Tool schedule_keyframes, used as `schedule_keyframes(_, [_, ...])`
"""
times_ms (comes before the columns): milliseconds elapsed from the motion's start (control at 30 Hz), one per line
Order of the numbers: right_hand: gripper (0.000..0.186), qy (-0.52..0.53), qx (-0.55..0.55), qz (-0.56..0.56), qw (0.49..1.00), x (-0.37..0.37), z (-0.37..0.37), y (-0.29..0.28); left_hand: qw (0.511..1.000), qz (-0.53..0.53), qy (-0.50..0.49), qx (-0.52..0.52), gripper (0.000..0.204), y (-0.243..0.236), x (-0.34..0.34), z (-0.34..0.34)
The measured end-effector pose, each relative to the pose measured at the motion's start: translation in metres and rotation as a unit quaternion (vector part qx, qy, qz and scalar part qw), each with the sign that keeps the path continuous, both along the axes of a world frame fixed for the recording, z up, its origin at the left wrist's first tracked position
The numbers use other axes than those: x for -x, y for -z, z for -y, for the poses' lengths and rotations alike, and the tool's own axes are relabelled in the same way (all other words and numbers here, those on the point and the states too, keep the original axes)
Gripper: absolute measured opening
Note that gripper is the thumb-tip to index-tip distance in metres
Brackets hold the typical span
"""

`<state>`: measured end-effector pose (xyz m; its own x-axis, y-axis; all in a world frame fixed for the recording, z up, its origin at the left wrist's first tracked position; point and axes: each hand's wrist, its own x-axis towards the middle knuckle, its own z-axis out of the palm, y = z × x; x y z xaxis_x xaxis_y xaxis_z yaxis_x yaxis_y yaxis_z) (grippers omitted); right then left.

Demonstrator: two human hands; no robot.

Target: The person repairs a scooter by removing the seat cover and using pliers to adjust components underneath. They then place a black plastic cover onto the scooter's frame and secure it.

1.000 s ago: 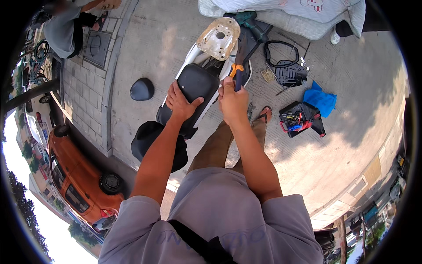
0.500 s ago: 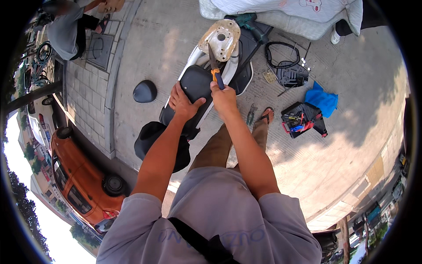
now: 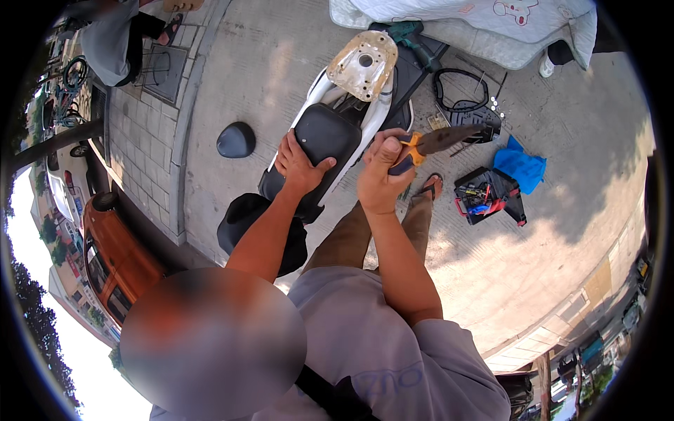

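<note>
1. Orange and dark blue mark the handle of the tool [image 3: 437,142]; its broad blade [image 3: 455,136] is brown, mottled and tapered, looking like rusty metal
2. The tool is in the air to the right of the seat [image 3: 328,132], its blade pointing rightward, above the ground [image 3: 281,74]
3. The right hand [image 3: 382,175] is closed around the tool's handle
4. The left hand [image 3: 300,168] rests on the near end of the seat, thumb and fingers spread wide
5. The seat is black, smooth and padded, with rounded corners, set along a glossy white frame [image 3: 379,112]
6. Beyond it sits a cream plate [image 3: 359,70], rounded, stained brown and pierced by holes
7. Near the plate lies a teal drill [image 3: 411,43]
8. A smooth black saddle [image 3: 236,140] lies apart, on grooved concrete
9. Rightward are a crumpled blue cloth [image 3: 519,167] and a black, red-trimmed toolbox [image 3: 484,196], open
</note>
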<state>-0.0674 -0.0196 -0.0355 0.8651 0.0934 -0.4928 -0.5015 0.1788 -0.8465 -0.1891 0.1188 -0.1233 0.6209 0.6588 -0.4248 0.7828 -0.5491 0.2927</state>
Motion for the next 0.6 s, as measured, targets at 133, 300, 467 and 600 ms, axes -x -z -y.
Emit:
schedule_keyframes(133, [0.038, -0.05, 0.001, -0.125, 0.991, -0.003, 0.006, 0.012, 1.0, -0.006, -0.01, -0.001, 0.137, 0.001, -0.013, -0.007])
schedule_keyframes(300, [0.034, 0.036, 0.022, 0.039, 0.998, 0.007, 0.002, 0.015, 1.0, -0.029, -0.002, 0.0, 0.138, -0.005, -0.007, 0.0])
schedule_keyframes(467, [0.036, 0.006, -0.066, -0.039, 0.997, -0.002, 0.021, -0.019, 1.0, -0.013, -0.001, -0.001, 0.138, 0.001, 0.0, -0.001])
schedule_keyframes(600, [0.036, -0.029, -0.07, -0.176, 0.981, -0.008, 0.0, -0.002, 0.999, -0.04, -0.009, 0.015, 0.138, -0.005, -0.007, -0.004])
